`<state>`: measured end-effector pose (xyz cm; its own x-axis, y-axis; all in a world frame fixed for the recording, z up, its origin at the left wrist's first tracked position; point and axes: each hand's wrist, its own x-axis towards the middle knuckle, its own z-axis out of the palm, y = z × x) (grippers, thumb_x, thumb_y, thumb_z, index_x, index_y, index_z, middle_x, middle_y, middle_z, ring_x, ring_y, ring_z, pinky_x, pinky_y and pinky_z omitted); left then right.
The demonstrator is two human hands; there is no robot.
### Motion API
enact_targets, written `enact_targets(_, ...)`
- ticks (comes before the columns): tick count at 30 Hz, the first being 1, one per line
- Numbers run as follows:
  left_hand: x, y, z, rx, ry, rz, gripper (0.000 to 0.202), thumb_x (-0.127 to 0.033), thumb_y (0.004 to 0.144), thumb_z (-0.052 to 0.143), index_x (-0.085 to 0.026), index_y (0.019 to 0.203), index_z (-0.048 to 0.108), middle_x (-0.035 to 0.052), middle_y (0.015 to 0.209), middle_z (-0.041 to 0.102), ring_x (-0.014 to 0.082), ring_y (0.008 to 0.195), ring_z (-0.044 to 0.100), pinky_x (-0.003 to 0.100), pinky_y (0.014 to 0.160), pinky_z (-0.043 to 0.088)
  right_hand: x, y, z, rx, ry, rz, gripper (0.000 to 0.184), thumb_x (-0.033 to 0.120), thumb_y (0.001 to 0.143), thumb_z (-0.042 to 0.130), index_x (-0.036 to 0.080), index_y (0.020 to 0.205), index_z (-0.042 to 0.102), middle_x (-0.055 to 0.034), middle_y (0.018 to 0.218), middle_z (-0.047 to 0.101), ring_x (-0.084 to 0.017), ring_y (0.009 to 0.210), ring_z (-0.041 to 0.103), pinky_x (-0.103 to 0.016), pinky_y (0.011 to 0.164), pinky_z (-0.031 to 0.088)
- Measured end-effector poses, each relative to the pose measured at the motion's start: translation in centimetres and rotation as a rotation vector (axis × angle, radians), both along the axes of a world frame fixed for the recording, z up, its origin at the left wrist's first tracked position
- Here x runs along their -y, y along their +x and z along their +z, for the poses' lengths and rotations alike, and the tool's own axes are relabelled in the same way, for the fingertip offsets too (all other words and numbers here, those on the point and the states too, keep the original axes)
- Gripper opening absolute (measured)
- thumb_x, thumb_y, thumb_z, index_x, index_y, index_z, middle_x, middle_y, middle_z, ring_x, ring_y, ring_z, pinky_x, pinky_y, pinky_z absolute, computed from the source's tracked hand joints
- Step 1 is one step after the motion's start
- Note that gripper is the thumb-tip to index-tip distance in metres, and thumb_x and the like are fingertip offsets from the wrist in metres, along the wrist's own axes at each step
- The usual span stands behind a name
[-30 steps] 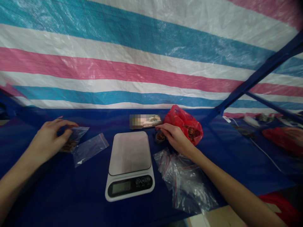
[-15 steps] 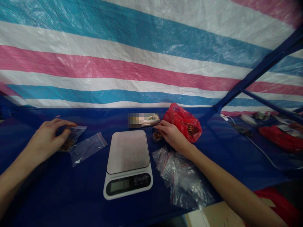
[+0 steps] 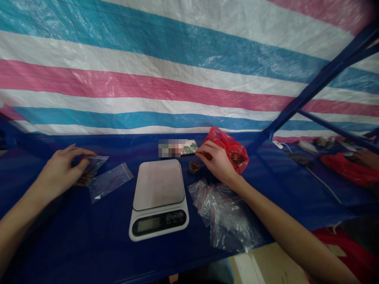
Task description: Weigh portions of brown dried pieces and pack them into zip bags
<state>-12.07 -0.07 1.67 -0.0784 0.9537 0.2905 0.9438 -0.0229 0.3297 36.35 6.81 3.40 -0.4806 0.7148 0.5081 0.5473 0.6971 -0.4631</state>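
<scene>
My left hand rests at the left with curved fingers, thumb and index fingertip a little apart. Under and beside its fingertips lies a clear zip bag with brown pieces inside, partly hidden by the hand. A flat clear zip bag lies to its right. My right hand hovers just right of a small cup of brown pieces, its fingers bent and parted from the thumb, with nothing visible in them. Between the hands stands a white kitchen scale with a bare plate.
Behind my right hand sits a red plastic bag of brown pieces. A pile of clear zip bags lies below my right wrist. A partly blurred printed packet is behind the scale. Another person's hand shows far right, by red plastic.
My right hand has drawn away from the cup, slightly up and right. My left hand stays put. The view has shifted a little, and another person's hand has appeared at the far right.
</scene>
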Motion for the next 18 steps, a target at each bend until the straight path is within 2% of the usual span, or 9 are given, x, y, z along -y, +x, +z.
enact_targets(3, -0.1, 0.1, -0.2, -0.013, -0.011, -0.006, 0.042, -0.046, 0.074, 0.045, -0.024, 0.092, 0.075, 0.0086, 0.102, 0.081, 0.0379, 0.109, 0.073, 0.063, 0.122, 0.039, 0.5, 0.1, 0.8, -0.167, -0.090, 0.062, 0.005, 0.019, 0.094, 0.073, 0.020, 0.090, 0.074, -0.0038, 0.091, 0.074, -0.019, 0.085, 0.070, -0.031, 0.079, 0.053)
enact_targets(6, -0.1, 0.3, -0.3, -0.021, -0.007, -0.018, 0.043, -0.045, 0.073, 0.045, -0.022, 0.093, 0.075, 0.0102, 0.102, 0.081, 0.0390, 0.109, 0.072, 0.065, 0.122, 0.037, 0.9, 0.0, 0.9, -0.165, -0.234, 0.157, 0.004, 0.024, 0.091, 0.077, 0.021, 0.089, 0.075, -0.0027, 0.088, 0.077, -0.018, 0.081, 0.072, -0.030, 0.076, 0.055)
enact_targets(8, -0.2, 0.4, -0.4, -0.019, -0.004, -0.018, 0.043, -0.045, 0.073, 0.045, -0.022, 0.093, 0.075, 0.0104, 0.102, 0.081, 0.0390, 0.109, 0.073, 0.065, 0.123, 0.036, 0.9, 0.1, 1.0, -0.150, -0.245, 0.172, 0.007, 0.028, 0.090, 0.078, 0.021, 0.092, 0.076, -0.0034, 0.091, 0.078, -0.019, 0.082, 0.072, -0.031, 0.076, 0.055)
enact_targets(11, -0.2, 0.4, -0.4, -0.019, 0.007, -0.029, 0.042, -0.044, 0.073, 0.045, -0.021, 0.092, 0.074, 0.0100, 0.101, 0.081, 0.0366, 0.106, 0.074, 0.061, 0.125, 0.034, 0.4, 1.3, 1.9, -0.129, -0.124, 0.079, 0.009, 0.025, 0.094, 0.069, 0.020, 0.093, 0.076, -0.0045, 0.092, 0.079, -0.020, 0.084, 0.072, -0.032, 0.078, 0.055)
enact_targets(13, -0.2, 0.5, -0.4, -0.020, 0.012, -0.029, 0.041, -0.043, 0.072, 0.046, -0.022, 0.091, 0.074, 0.0091, 0.101, 0.081, 0.0347, 0.106, 0.074, 0.057, 0.127, 0.033, -0.2, 2.9, 2.9, -0.064, -0.082, -0.022, 0.014, 0.018, 0.091, 0.061, 0.019, 0.089, 0.075, -0.0035, 0.083, 0.077, -0.019, 0.075, 0.071, -0.030, 0.072, 0.052)
enact_targets(16, -0.1, 0.6, -0.3, -0.019, 0.007, -0.018, 0.040, -0.042, 0.072, 0.046, -0.021, 0.092, 0.074, 0.0090, 0.102, 0.081, 0.0322, 0.107, 0.074, 0.053, 0.128, 0.031, -1.2, 5.9, 3.9, 0.175, -0.108, -0.137, 0.018, 0.010, 0.080, 0.059, 0.018, 0.083, 0.075, -0.0025, 0.073, 0.075, -0.018, 0.062, 0.067, -0.028, 0.065, 0.047)
enact_targets(18, 0.0, 0.7, -0.2, -0.026, -0.011, -0.025, 0.041, -0.041, 0.073, 0.046, -0.020, 0.093, 0.075, 0.0096, 0.100, 0.081, 0.0301, 0.102, 0.074, 0.051, 0.129, 0.029, -1.7, 7.5, 4.1, 0.354, -0.121, -0.243, 0.020, 0.009, 0.079, 0.058, 0.018, 0.080, 0.076, -0.0044, 0.071, 0.074, -0.019, 0.062, 0.067, -0.029, 0.064, 0.045)
